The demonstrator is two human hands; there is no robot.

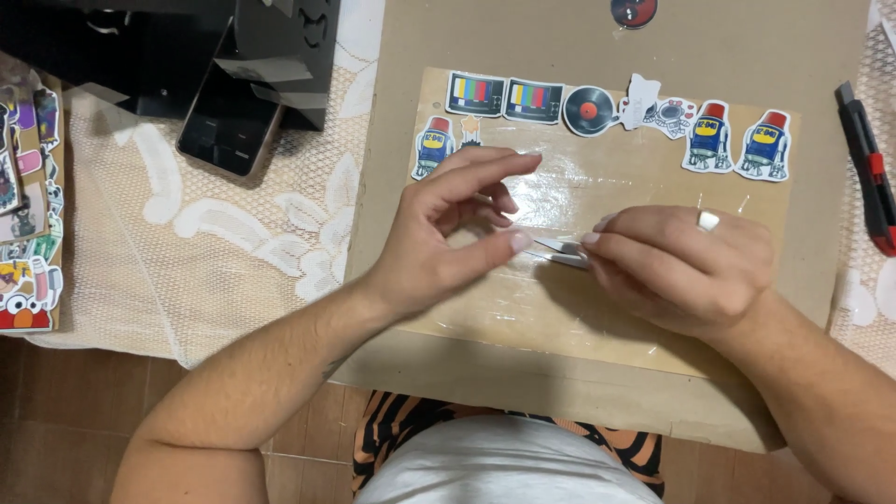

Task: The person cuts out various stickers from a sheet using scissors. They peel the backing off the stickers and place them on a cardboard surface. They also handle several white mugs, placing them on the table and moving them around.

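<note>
Right hand (686, 266) clenches small metal snips (558, 250), blades pointing left along the cardboard sheet (597, 327). Left hand (448, 233), released and empty, thumb tip touching the blade tips, is nearer them.

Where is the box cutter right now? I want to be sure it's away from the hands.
In the head view the red-and-black box cutter lies at the far right edge on the lace tablecloth, just off the cardboard sheet, beyond the right hand.
</note>
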